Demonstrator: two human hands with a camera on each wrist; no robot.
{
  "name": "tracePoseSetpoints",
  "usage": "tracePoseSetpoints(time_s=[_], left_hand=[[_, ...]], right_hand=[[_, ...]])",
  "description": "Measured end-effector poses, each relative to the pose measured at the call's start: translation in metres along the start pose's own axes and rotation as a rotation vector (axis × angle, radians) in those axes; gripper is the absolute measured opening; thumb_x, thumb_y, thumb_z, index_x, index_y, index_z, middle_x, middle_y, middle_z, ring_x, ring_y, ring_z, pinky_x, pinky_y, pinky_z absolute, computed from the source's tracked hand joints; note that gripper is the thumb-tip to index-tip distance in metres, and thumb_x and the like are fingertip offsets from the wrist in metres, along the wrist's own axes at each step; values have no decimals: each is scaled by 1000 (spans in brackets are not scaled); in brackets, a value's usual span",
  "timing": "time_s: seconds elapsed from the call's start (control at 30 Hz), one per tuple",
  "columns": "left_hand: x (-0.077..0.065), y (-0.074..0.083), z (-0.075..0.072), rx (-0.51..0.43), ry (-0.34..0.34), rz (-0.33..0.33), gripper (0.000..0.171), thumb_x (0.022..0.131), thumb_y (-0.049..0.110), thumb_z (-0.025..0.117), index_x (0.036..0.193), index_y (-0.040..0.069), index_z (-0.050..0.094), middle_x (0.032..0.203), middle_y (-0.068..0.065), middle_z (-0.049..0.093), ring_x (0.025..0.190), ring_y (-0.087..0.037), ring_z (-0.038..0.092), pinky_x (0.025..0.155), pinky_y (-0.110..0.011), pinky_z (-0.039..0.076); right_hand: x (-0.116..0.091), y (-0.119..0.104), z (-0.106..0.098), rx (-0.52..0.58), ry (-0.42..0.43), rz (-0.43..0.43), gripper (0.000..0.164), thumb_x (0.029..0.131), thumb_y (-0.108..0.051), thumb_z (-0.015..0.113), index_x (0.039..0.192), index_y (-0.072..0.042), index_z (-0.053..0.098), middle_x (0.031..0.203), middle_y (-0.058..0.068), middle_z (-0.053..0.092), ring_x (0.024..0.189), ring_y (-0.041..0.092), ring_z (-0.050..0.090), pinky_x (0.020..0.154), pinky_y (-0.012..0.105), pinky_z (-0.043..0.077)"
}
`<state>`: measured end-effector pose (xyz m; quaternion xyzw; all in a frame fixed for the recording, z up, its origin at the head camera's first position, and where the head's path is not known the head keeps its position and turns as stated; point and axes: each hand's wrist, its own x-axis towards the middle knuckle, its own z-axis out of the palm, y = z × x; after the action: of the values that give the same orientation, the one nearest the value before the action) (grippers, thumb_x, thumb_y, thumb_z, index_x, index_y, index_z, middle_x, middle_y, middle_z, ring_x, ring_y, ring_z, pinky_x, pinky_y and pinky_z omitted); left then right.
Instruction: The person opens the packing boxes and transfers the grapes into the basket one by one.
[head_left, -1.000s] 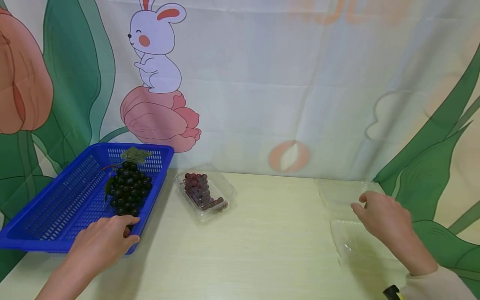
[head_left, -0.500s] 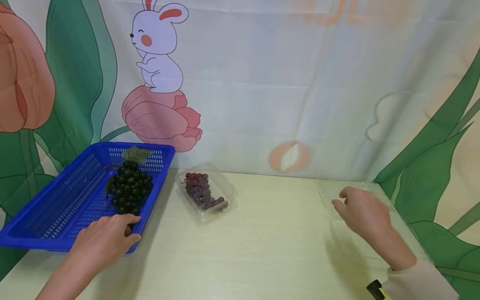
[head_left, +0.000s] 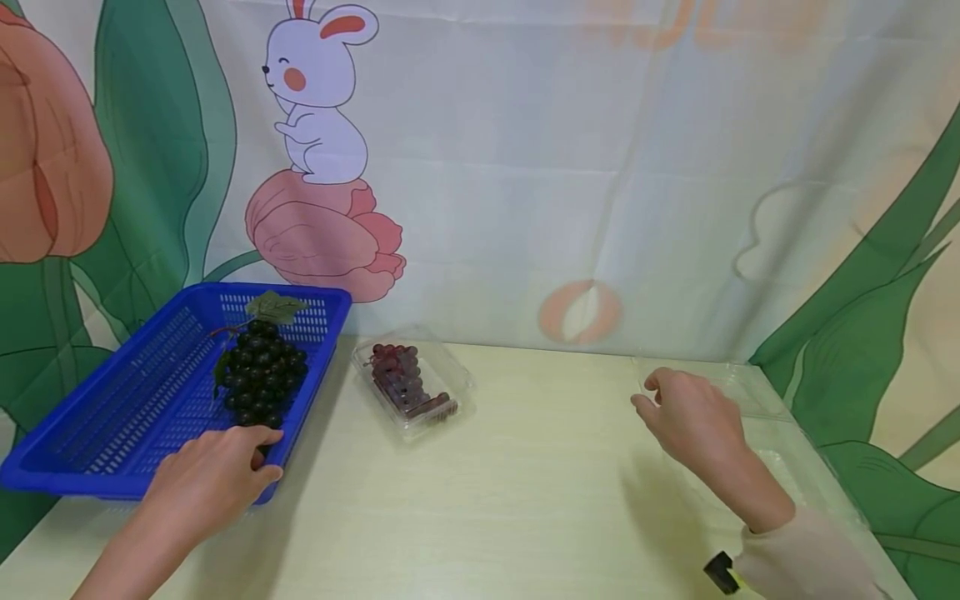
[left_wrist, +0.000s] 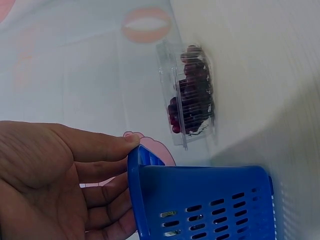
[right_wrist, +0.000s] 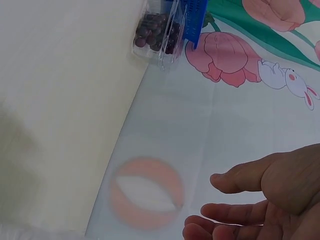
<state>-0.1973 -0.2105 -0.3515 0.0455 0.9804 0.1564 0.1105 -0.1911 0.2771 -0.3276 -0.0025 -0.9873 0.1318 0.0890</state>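
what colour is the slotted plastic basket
The slotted rectangular plastic basket is blue, clearest in the head view.

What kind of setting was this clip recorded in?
Probably a staged tabletop set rather than a working kitchen: a printed cartoon backdrop hangs behind a pale table and a blue basket holding dark grapes.

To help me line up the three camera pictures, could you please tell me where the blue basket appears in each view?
Head: the blue basket is at the left, with the left hand at its near right corner.
Left wrist: bottom, slightly right of centre.
Right wrist: only a small part, at the top edge, right of centre.
Shared landmark: the clear box of grapes, seen near the basket in all three.
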Motion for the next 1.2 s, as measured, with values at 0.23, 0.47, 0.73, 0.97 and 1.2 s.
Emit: tracePoseSetpoints(time_s=[0.23,0.47,0.73,0.97,1.2], left_hand=[[0,0,0,-1,3,1,53,95,22,76,140,-1,61,72,-1,55,56,-18,40,52,-33,29],[0,-1,-1,-6,-3,-3,53,96,22,76,141,0,60,75,-1,56,57,-18,41,52,-33,29],[0,-2,-1,-7,-4,-7,53,96,22,76,141,0,60,77,0,59,58,-19,42,52,-34,30],[0,-2,-2,-14,-1,-7,53,96,22,76,142,0,60,78,1,60,58,-19,43,52,-34,30],[-1,-2,-1,-9,0,-11,53,96,22,76,142,0,60,77,0,59,59,-19,44,53,-35,30]], right_hand=[[4,-15,7,20,-15,-2,32,97,-22,66,118,1,71,107,17,73,87,33,68,60,48,54],[5,-28,12,32,-8,-15,30,97,-22,67,117,-1,72,106,15,73,85,31,68,62,48,54],[9,-38,21,48,-6,-29,29,97,-22,66,117,-2,72,105,13,73,84,30,69,62,47,54],[15,-47,30,75,-6,-51,27,96,-21,67,114,-2,73,103,12,73,85,30,68,63,48,55],[20,-59,41,89,-31,-56,26,96,-22,68,115,-4,74,103,11,73,82,27,68,61,44,54]])
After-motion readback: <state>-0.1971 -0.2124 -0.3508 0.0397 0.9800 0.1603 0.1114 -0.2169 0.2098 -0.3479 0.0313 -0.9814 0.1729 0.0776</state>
